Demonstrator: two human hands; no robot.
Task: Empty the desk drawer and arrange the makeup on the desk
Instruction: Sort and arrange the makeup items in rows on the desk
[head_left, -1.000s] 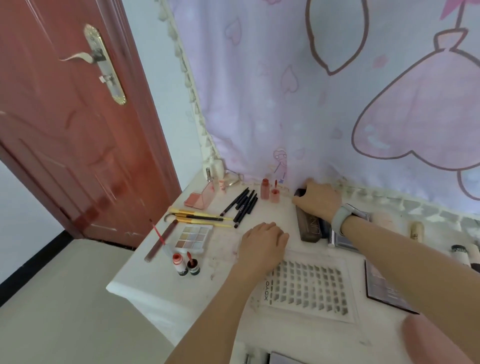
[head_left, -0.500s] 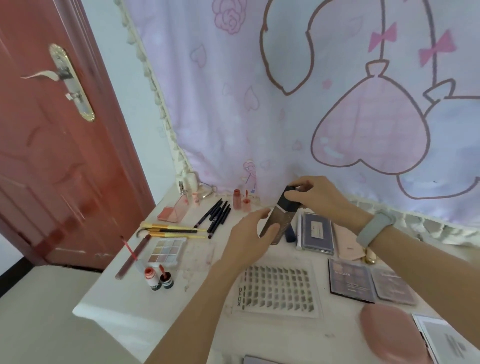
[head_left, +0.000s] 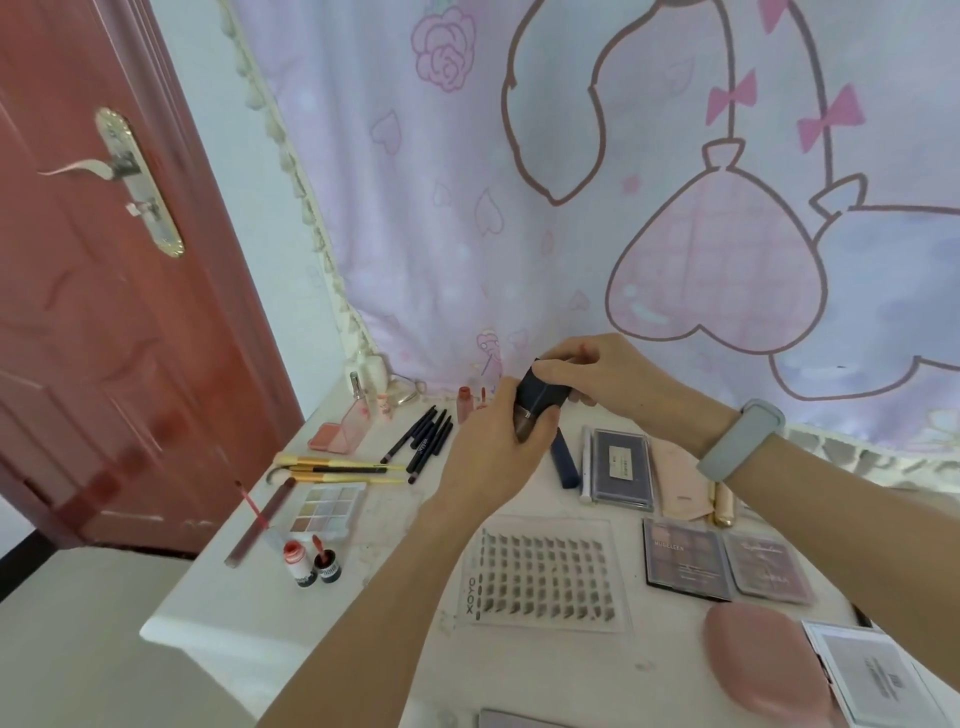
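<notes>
A dark rectangular makeup case (head_left: 540, 400) is held above the back of the white desk (head_left: 332, 618). My left hand (head_left: 498, 447) grips its lower brown end, and my right hand (head_left: 592, 374) pinches its dark top end. Makeup lies spread on the desk: black pencils (head_left: 426, 436), yellow-handled brushes (head_left: 337, 470), a pale eyeshadow palette (head_left: 324, 512), two small red bottles (head_left: 311, 564), a lash tray (head_left: 543, 574), a dark blue tube (head_left: 566, 460), a purple box (head_left: 621, 465) and dark palettes (head_left: 722, 564).
A red door (head_left: 104, 312) stands at the left. A pink printed curtain (head_left: 571, 182) hangs behind the desk. A pink blush compact (head_left: 337, 434) and small bottles (head_left: 371, 387) sit at the back left. A pink oval case (head_left: 763, 660) and a leaflet (head_left: 872, 675) lie near the right front.
My right hand lifted the dark case from the desk's back edge. My left hand rose off the desk and took hold of its lower end. The view tilted upward.
</notes>
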